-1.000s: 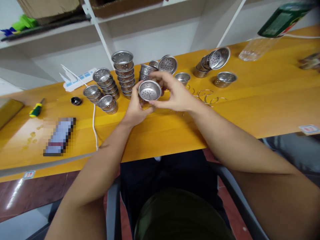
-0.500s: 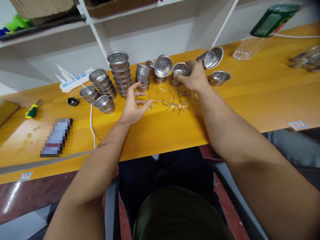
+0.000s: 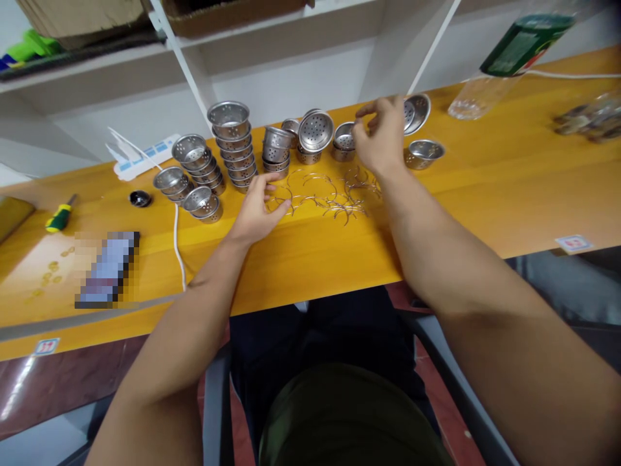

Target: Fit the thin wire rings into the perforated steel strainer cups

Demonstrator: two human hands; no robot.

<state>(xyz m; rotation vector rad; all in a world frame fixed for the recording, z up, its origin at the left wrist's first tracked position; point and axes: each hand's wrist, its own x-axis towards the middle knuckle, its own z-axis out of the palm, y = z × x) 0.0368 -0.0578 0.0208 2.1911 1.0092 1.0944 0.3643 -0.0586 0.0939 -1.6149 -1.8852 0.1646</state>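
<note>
Fingers of the left hand (image 3: 255,212) gape empty, wire arcs (image 3: 345,208) at their three o'clock; the right hand (image 3: 381,137) half-curls, apparently empty, beside cups (image 3: 343,142) at the view's one o'clock, probably nested for compactness.

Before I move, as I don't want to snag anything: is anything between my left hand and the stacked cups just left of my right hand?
Yes: thin curved wires lie on the table between your left hand and those stacked cups. They look low; a raised hand could probably clear them.
</note>
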